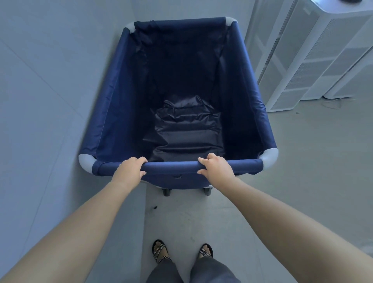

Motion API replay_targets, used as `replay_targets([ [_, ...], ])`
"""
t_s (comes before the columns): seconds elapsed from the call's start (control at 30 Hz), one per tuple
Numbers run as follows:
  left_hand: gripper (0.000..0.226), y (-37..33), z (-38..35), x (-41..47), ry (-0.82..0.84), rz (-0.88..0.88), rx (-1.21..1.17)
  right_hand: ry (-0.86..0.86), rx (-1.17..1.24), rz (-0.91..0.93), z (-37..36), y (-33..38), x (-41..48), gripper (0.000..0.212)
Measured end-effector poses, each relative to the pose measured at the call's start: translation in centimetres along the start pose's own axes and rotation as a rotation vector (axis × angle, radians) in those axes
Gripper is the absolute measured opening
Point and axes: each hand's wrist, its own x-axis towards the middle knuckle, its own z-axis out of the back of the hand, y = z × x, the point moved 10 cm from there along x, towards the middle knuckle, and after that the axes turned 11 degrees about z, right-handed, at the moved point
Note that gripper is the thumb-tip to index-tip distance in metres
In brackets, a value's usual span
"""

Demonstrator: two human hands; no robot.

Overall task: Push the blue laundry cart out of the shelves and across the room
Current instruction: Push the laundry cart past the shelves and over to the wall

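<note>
Blue cart [113, 113], both hands' grip [131, 168] on near rail [171, 166]

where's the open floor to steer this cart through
Open floor lies right of the blue cart, short of the white units. The left is tight: the wall runs beside the cart's left side.

Cart [177, 97] front wheels hidden under the body; only two near casters [206, 190] peek out. White units [314, 60] far right cut by the frame edge. Dark object [350, 1] top right cropped, unidentifiable.
</note>
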Motion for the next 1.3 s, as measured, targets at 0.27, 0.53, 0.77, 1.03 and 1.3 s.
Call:
replay_targets([
  [0.27,0.046,0.3,-1.4,-0.8,0.05,-0.019,0.131,-0.057,0.049,0.009,-0.4,0.1,-1.0,0.04],
  [0.53,0.04,1.1,-1.5,-0.7,0.014,-0.062,0.145,-0.04,0.221,0.028,-0.6,-0.4,-1.7,0.037],
  [0.77,0.036,0.8,-1.6,1.0,0.087,-0.151,0.111,-0.026,0.216,-0.107,-0.5,-0.9,-0.8,0.036],
  [1.03,0.039,1.4,-2.9,2.6,0.14,-0.212,0.076,-0.017,-0.057,-0.121,-0.8,-0.1,-0.1,0.025],
  [1.3,0.038,2.1,-2.6,3.5,0.177,-0.26,0.009,-0.033,-0.116,-0.231,-1.2,-0.9,0.1,0.039],
])
